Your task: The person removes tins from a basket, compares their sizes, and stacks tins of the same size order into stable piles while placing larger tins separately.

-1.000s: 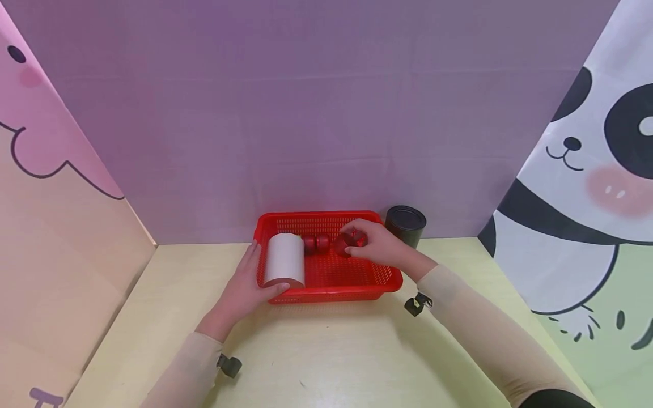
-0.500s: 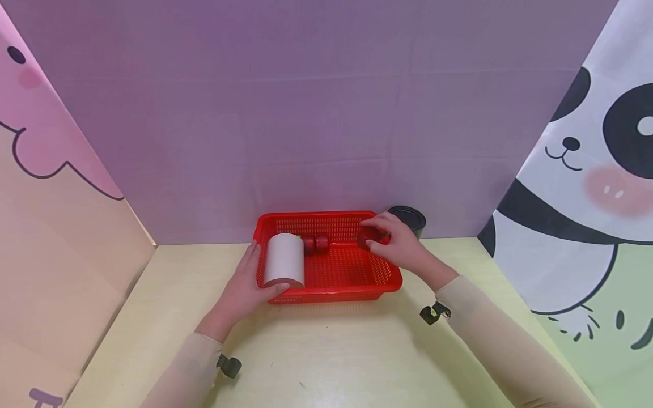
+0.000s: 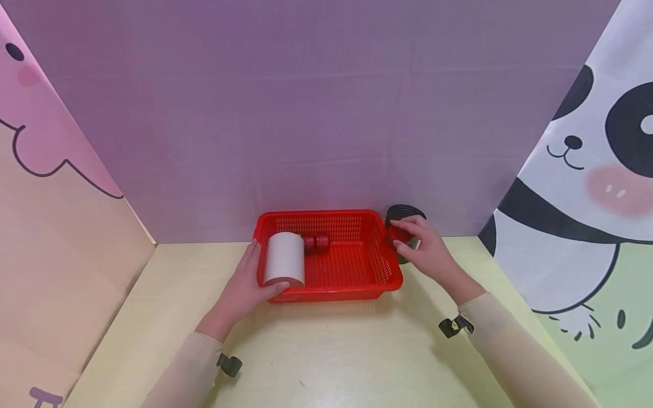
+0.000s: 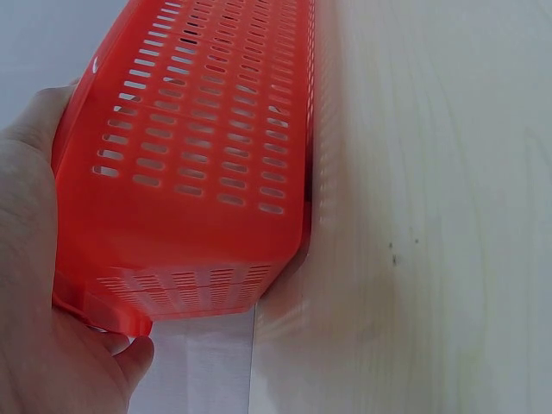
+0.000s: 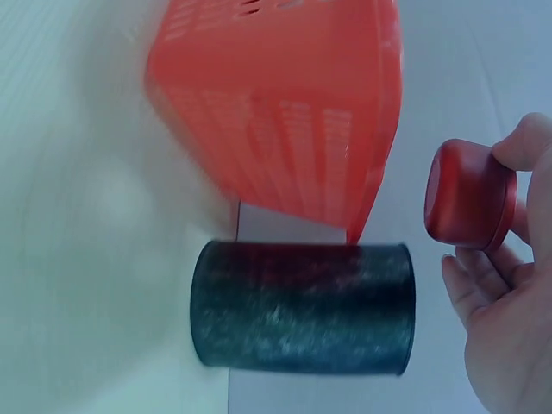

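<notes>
My right hand (image 3: pixel 431 252) holds a small red tin (image 5: pixel 467 194) between thumb and fingers, outside the right end of the red plastic basket (image 3: pixel 347 292). The tin is over the black canister (image 5: pixel 302 307) and overlaps it in the head view. At the basket's front left corner, my left hand (image 3: pixel 247 290) grips the rim, thumb over the front edge and fingers along the left side. Inside the basket, a white cylinder (image 3: pixel 284 256) lies at the left. Beside it are two small red pieces (image 3: pixel 316 243), partly hidden behind the cylinder.
The basket and canister stand on a pale wooden table (image 3: pixel 326 351), close to a purple back wall (image 3: pixel 326 113). Side panels carry cartoon prints, with a panda (image 3: pixel 586 198) on the right. Each wrist wears a small black camera.
My right hand has carried the small red tin rightward from inside the basket, past its right rim, to the black canister. My left hand has stayed at the basket corner.
</notes>
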### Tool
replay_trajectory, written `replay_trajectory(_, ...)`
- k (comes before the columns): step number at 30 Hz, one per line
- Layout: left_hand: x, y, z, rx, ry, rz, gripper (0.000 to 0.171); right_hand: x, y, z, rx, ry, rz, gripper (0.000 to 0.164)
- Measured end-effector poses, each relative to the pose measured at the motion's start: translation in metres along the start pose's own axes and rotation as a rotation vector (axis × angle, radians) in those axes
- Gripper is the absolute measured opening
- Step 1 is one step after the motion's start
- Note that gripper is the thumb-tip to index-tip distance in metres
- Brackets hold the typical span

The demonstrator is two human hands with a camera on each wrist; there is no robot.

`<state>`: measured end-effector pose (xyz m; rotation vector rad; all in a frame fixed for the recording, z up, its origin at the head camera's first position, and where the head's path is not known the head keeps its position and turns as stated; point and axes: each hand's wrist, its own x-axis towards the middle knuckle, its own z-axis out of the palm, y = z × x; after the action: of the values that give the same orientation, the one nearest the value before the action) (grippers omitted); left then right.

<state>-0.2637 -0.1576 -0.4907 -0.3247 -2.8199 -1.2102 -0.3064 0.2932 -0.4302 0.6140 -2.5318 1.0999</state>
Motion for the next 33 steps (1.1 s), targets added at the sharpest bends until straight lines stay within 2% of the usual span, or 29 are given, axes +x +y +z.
replay_trajectory(10,0.001,-0.002,0.001,-0.005,-0.005,-0.007,0.134,-0.018,0.026,-0.01,-0.056,0.092,0.041,0.046)
replay_trajectory(20,0.004,-0.008,0.005,-0.012,-0.001,-0.004,0.136,-0.029,0.044,-0.006,-0.149,0.132,0.053,0.043)
replay_trajectory(24,0.003,-0.008,0.005,-0.008,0.003,-0.004,0.135,-0.033,0.051,-0.002,-0.204,0.14,0.071,0.046)
replay_trajectory(33,0.001,-0.008,0.004,-0.012,0.005,-0.004,0.133,-0.038,0.071,0.011,-0.222,0.107,0.125,0.049)
